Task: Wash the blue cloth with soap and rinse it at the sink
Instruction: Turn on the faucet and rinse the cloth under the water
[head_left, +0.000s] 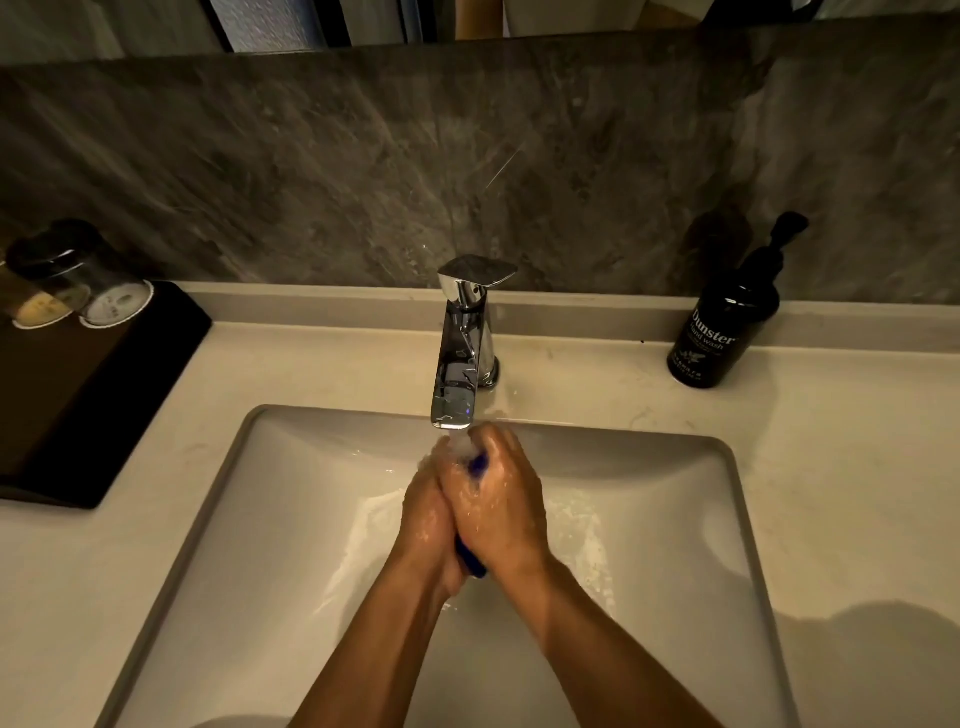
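Showing only as two slivers of dark blue, the blue cloth (471, 564) is sitting bunched between the palms, one bit peeking out near the fingertips and one at the heels of the hands. Both hands are closed around it: the left hand (427, 514) is pressing in from its side and the right hand (503, 499) is wrapping over the top, so the two are clasping together directly under the spout of the faucet (460, 358). Water is running from the spout onto the knuckles and spreading across the floor of the sink (291, 519), with a little foam or splash lying on the basin to the right. This is looking like the rubbing or rinsing stage, though whether soap is on the cloth is not something I can tell. To do it well, the hands should be opening the bundle a little and turning it, so the stream is reaching the inner folds rather than only the skin. The hand wash bottle (724, 325) is standing at the desk's back right edge, well apart from the sink.
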